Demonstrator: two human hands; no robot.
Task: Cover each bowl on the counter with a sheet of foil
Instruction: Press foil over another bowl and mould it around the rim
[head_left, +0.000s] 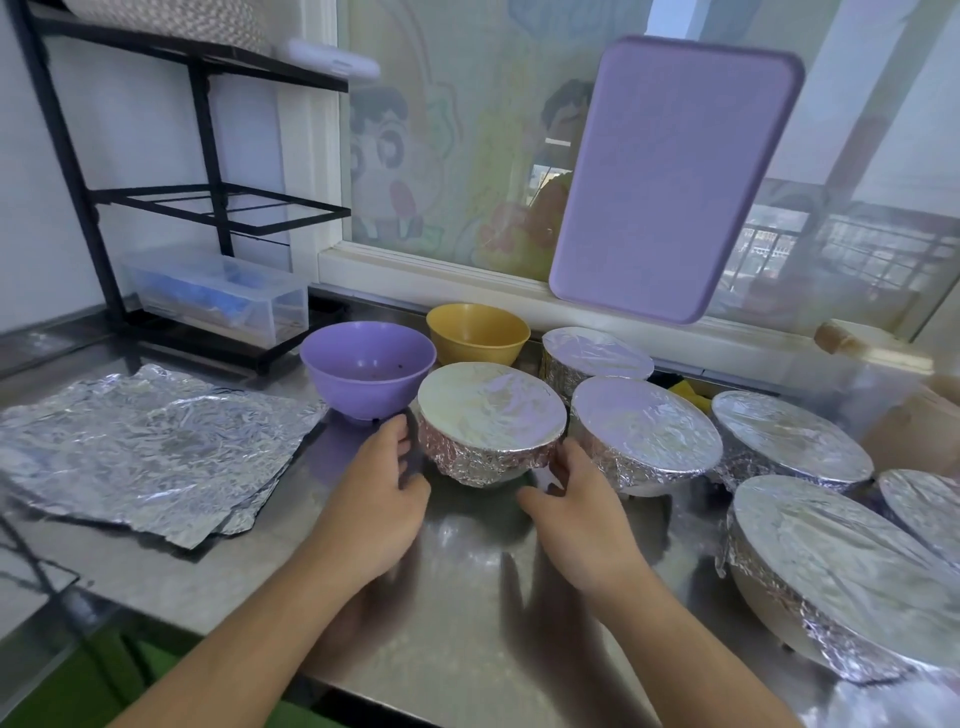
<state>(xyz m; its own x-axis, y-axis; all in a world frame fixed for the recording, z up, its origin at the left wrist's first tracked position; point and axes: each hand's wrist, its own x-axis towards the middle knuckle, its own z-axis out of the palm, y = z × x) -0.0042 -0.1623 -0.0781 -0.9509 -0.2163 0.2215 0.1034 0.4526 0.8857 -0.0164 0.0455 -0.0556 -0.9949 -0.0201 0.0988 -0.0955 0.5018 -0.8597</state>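
No brand or readable writing shows on any item; the window behind carries only cartoon drawings. The foil-covered bowl (491, 423) stands at the centre of the steel counter (467, 597), between the two hands. The left hand (382, 483) has curled fingers at the bowl's left side, the right hand (576, 499) at its right side; I cannot tell if the fingertips touch the foil or are just beside it. Behind stand an uncovered purple bowl (368, 366) and a yellow bowl (477, 332). Other covered bowls (644, 431) crowd the right part. A stack of foil sheets (150, 441) lies at the left, its corner near the counter's front edge. Bare counter stays open in front of the hands
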